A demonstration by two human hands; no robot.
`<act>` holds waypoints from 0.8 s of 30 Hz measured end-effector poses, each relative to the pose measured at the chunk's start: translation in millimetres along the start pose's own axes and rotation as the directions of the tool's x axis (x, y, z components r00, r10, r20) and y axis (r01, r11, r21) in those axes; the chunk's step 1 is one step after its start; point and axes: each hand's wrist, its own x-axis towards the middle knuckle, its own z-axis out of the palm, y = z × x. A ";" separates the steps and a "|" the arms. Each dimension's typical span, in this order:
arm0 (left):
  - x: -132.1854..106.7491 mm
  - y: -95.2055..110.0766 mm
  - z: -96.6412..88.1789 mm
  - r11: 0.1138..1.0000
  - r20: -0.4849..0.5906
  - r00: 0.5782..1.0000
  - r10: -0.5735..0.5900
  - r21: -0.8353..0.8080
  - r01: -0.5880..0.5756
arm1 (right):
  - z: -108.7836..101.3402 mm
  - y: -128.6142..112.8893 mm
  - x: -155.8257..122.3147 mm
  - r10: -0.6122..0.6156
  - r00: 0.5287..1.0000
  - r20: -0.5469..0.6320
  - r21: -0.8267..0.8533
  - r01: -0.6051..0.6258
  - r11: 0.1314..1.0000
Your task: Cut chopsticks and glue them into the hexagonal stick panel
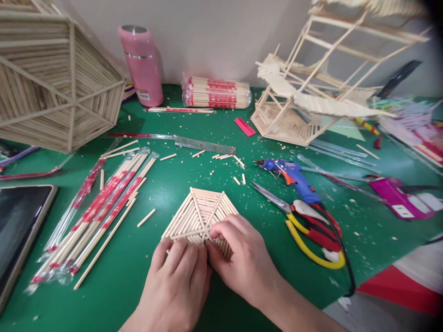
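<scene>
A flat polygon panel of pale wooden sticks lies on the green table at the centre, with spokes meeting near its middle. My left hand has its fingers curled over the panel's near left edge. My right hand rests on the near right part, thumb and forefinger pinched close to the spokes' meeting point. Both hands hide the panel's near side, and any small piece between the right fingertips cannot be made out. Right of the panel lie scissors and a blue glue gun.
Wrapped chopsticks and a phone lie at left. Behind stand a large stick-built panel, a pink bottle, a chopstick bundle and a stick-built frame model. Red-handled pliers and a black cord are at right.
</scene>
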 end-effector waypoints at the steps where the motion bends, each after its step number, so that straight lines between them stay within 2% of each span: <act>1: -0.3 0.2 0.1 1.000 -0.001 1.000 -0.001 0.002 0.001 | -0.1 -0.1 0.2 0.002 1.000 0.002 -0.002 -0.002 1.000; 11: -0.1 -1.2 -0.2 1.000 0.027 1.000 0.009 0.017 -0.010 | -1.7 -0.2 -0.4 -0.007 1.000 0.005 -0.010 0.007 1.000; 24: 1.1 0.3 -0.8 1.000 0.007 1.000 0.005 0.017 -0.006 | -1.0 0.5 0.7 -0.005 1.000 0.000 -0.011 0.005 1.000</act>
